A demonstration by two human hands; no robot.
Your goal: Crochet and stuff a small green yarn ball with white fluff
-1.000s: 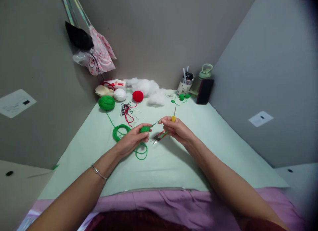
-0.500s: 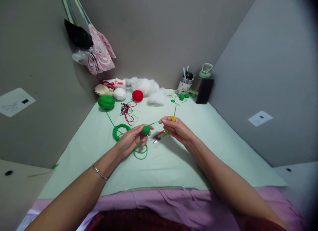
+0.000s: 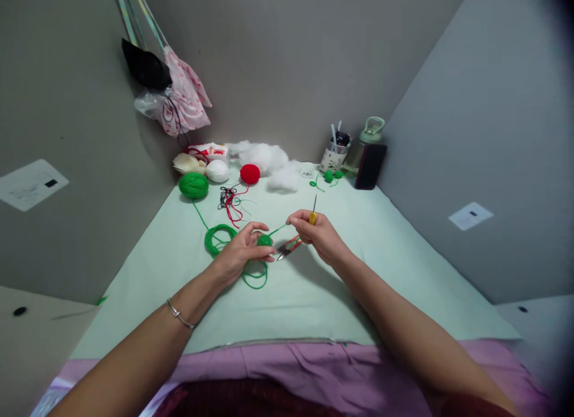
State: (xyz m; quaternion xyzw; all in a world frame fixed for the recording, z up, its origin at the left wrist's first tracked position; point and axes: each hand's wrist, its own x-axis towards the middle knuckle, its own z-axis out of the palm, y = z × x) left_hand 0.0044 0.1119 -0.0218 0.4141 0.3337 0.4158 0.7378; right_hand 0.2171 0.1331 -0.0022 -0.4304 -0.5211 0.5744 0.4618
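My left hand (image 3: pixel 244 250) holds a small green crocheted ball (image 3: pixel 265 240) between thumb and fingers, with the index finger lifted above it. A short strand of green yarn (image 3: pixel 278 230) runs taut from the ball to the fingertips of my right hand (image 3: pixel 317 232), which pinch its end. The same hand grips a yellow-handled crochet hook (image 3: pixel 313 216), its metal shaft pointing up and away. Thread snips (image 3: pixel 289 247) with orange handles lie just below my right fingers, blades toward the left. Loops of green yarn (image 3: pixel 219 240) lie beside and under my left wrist.
At the back left are a green yarn ball (image 3: pixel 194 185), a white ball (image 3: pixel 217 171), a red ball (image 3: pixel 250 174) and white stuffing (image 3: pixel 262 158). A pen holder (image 3: pixel 334 157), a bottle (image 3: pixel 354 154), a phone (image 3: pixel 371 166) and small green pieces (image 3: pixel 329 176) stand or lie at the back right.
The crocheted ball has turned in my left hand and shifted slightly, and the left fingers have changed their hold. My right hand stays nearly in place, still pinching the strand.
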